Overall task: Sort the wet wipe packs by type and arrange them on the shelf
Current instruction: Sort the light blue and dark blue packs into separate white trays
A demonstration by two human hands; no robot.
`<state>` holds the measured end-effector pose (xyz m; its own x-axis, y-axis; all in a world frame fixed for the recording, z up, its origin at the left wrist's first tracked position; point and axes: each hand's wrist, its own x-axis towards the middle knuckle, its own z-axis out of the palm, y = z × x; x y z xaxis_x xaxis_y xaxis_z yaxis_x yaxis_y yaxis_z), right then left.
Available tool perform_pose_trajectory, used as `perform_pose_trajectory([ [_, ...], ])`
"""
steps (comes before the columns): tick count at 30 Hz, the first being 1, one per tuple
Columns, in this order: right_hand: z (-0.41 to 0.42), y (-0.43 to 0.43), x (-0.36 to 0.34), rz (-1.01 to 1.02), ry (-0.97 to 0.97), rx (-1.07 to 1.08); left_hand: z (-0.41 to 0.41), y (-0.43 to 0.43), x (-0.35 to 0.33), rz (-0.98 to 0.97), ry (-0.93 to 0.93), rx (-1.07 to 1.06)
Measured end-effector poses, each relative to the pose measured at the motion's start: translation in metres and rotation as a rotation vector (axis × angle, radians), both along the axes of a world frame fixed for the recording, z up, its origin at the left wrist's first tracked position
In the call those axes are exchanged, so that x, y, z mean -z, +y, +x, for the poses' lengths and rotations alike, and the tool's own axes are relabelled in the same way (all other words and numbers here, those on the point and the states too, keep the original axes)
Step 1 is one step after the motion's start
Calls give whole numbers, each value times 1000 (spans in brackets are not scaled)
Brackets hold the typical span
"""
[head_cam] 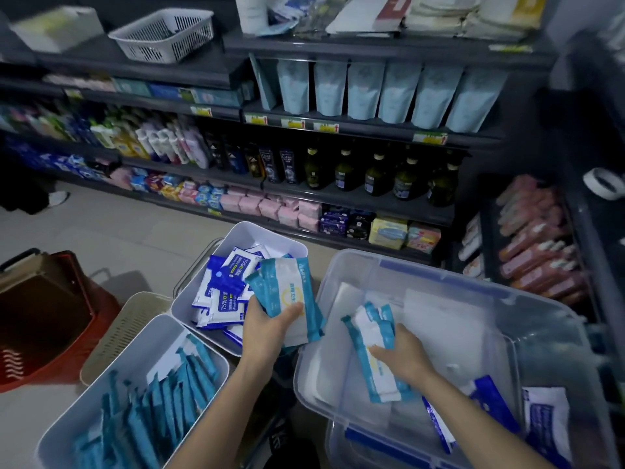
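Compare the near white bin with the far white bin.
The near bin holds teal packs; the far bin holds dark-blue-and-white packs. The near bin's packs stand on edge in rows; the far bin's lie in a loose heap. Both bins are white with rounded corners.

I see the pale floor (pixel 111 231) carrying a red basket (pixel 50 350), a beige perforated basket (pixel 125 330) beside it, a near white bin (pixel 135 336), a far white bin (pixel 270 231), a clear tub (pixel 439 272), and the shelf (pixel 372 132) behind.
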<state>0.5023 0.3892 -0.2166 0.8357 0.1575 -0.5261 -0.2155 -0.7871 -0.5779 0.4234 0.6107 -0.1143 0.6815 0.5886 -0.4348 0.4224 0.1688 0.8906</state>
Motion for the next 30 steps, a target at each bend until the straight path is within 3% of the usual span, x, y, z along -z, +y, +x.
perform_pose_trajectory([
  [6, 3, -4, -57, 334, -169, 209, -11, -20, -13, 66, -57, -24],
  [9, -1, 11, -107, 434, -316, 185, -18, -26, -23, 109, -91, -13],
  [14, -31, 52, -159, 544, -390, 39, -37, -21, -36, 225, -197, 74],
  [23, -92, 166, -157, 499, -315, -107, -113, 79, -28, 248, -133, 11],
  [30, -147, 260, -88, 314, -205, -303, -193, 158, 18, 269, 171, -109],
])
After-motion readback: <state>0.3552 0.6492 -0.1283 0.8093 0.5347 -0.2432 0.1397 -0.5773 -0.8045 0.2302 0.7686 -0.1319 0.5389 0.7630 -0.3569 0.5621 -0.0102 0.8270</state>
